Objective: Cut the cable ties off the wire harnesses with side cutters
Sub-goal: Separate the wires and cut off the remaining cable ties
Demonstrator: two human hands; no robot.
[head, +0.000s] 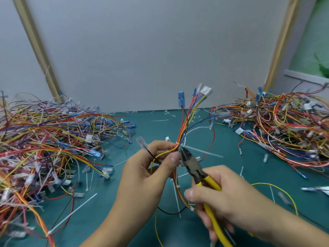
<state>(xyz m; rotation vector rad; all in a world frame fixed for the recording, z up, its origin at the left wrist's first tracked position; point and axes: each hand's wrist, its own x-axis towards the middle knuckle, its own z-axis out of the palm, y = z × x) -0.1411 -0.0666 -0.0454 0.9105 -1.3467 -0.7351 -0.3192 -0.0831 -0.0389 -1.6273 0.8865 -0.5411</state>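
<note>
My left grip (142, 168) pinches the harness (187, 120) upright, cable tie (177, 143) just above that grip; my right grip (222, 196) holds the cutters (190, 163), their tips just right of the tie, pointing up-left.

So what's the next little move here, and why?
The right hand holds the side cutters with their tips at the white cable tie on the wire harness, which the left hand pinches just below it. The yellow handles look spread, so the tie seems uncut. The likely next move is to squeeze the handles and snip it.
</note>
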